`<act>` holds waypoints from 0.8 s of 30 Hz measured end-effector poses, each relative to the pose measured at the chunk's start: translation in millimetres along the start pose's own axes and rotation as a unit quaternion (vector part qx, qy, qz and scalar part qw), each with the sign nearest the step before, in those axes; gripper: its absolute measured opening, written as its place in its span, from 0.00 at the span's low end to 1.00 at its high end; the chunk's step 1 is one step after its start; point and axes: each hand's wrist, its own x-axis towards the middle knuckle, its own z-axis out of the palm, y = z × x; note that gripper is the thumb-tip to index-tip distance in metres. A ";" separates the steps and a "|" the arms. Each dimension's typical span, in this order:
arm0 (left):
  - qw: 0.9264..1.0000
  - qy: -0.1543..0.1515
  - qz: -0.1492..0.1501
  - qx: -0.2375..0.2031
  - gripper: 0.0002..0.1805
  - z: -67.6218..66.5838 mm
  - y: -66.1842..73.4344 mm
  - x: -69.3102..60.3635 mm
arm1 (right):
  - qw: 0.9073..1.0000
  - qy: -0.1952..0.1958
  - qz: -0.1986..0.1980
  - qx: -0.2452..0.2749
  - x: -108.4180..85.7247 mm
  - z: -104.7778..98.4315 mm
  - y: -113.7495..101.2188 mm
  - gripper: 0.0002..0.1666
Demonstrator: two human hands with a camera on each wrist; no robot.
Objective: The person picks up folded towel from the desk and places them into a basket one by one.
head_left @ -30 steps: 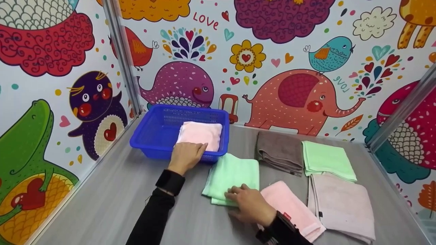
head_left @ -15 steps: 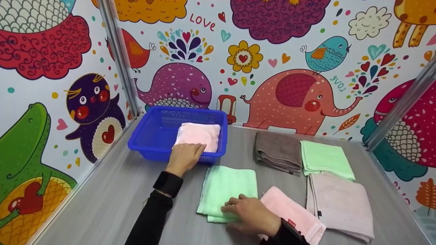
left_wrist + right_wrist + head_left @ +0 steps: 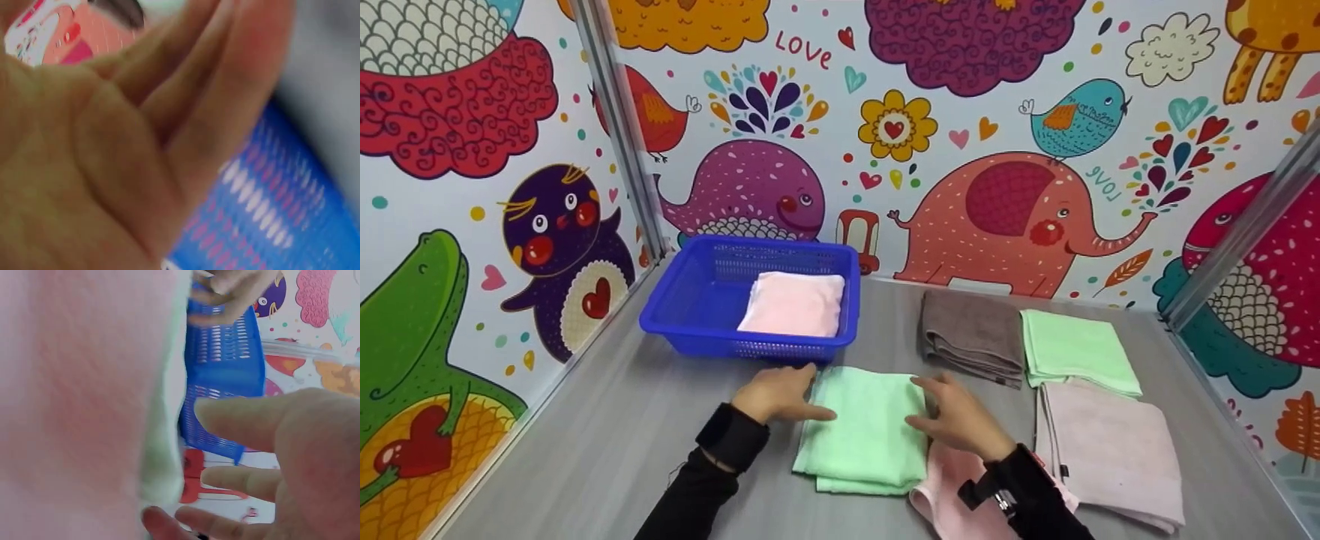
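Observation:
A folded light-green towel (image 3: 866,435) lies on the table between both hands. My left hand (image 3: 776,396) is at the towel's left edge, thumb over the cloth and fingers extended; the left wrist view shows its palm blurred. At the right edge is my right hand (image 3: 964,420), thumb and fingers spread apart in the right wrist view (image 3: 315,455). Whether the fingertips touch the cloth cannot be told. Under the right wrist, a pink towel (image 3: 952,487) is partly hidden, its near part rumpled. Behind the left hand stands a blue basket (image 3: 675,326) with a folded pale-pink towel (image 3: 795,304) inside.
To the right lie a folded brown towel (image 3: 971,334), another light-green towel (image 3: 1080,352) and a large pale-pink towel (image 3: 1110,457). Cartoon-printed walls (image 3: 1012,45) enclose the grey table (image 3: 607,442) at the back and sides.
The green towel has slid toward me, away from the basket. My left hand has left the basket's rim for the towel's left edge. The right hand has moved forward to its right edge.

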 end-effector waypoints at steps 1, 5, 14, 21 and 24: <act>1.000 -0.018 -0.007 -0.016 0.46 4.4 3.5 -0.3 | 1.000 -0.012 0.003 0.006 -0.1 1.5 1.2 0.38; 0.998 -0.021 0.023 -0.050 0.46 24.5 19.4 4.0 | 0.998 -0.054 0.001 0.025 1.3 10.6 0.1 0.42; 0.989 -0.033 0.119 -0.076 0.28 50.5 39.4 18.4 | 0.997 -0.064 -0.032 0.027 7.1 23.4 -5.2 0.37; 0.986 -0.016 0.154 -0.063 0.27 46.9 44.1 18.2 | 0.998 -0.045 -0.051 0.015 8.3 24.1 -6.8 0.33; 0.985 0.005 0.165 -0.051 0.27 39.7 49.6 14.3 | 0.999 -0.022 -0.048 0.008 7.5 19.0 -11.9 0.31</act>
